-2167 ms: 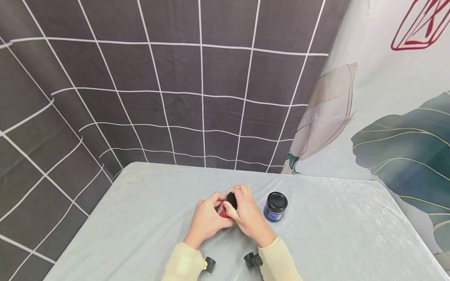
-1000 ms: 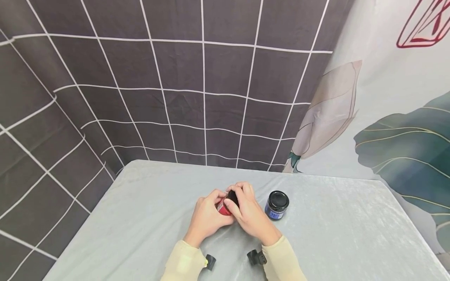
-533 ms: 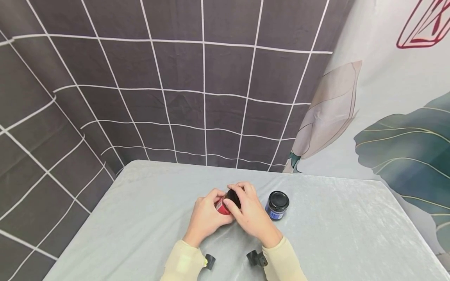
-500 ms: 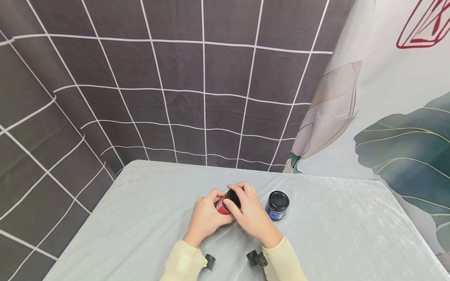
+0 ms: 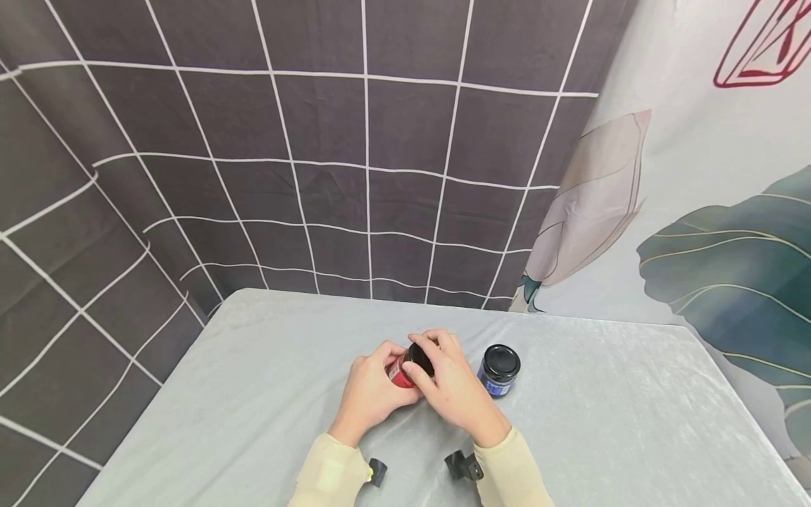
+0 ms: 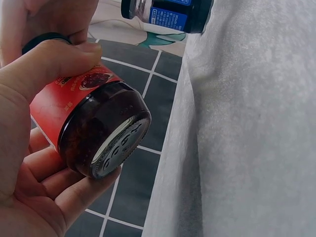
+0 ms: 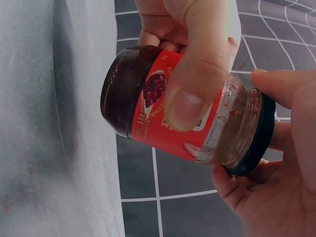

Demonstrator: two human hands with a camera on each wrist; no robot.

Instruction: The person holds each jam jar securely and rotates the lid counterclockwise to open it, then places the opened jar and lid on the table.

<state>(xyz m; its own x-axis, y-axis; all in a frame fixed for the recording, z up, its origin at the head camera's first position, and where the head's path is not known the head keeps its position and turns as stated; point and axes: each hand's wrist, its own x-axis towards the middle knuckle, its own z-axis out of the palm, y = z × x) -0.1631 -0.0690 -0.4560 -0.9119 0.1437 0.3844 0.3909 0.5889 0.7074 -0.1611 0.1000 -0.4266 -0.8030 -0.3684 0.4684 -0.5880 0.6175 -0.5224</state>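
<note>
My left hand [image 5: 370, 394] grips a glass jar [image 6: 103, 123] around its red label [image 7: 163, 113]. Dark contents fill the jar's bottom end, and the glass near the neck is see-through. My right hand [image 5: 456, 391] holds the jar's black lid [image 7: 259, 138] by its edge, with thumb and fingers on opposite sides. The lid sits on the jar's mouth; whether it is loose cannot be told. The jar is tilted, its lid towards the right hand and its base facing the left wrist camera. Just right of my right hand stands a second jar [image 5: 500, 370], blue-labelled with a black lid.
A pale grey cloth covers the table [image 5: 602, 408]. Behind it hangs a dark curtain [image 5: 323, 211] with white grid lines, and at the right a pale curtain [image 5: 589, 282] with a leaf print. Small black wrist devices [image 5: 377, 472] sit below both hands.
Compared with the earliest frame, my right hand has shifted slightly around the lid, and more of the red label shows. Over the last half second almost nothing moves. The second jar stays standing.
</note>
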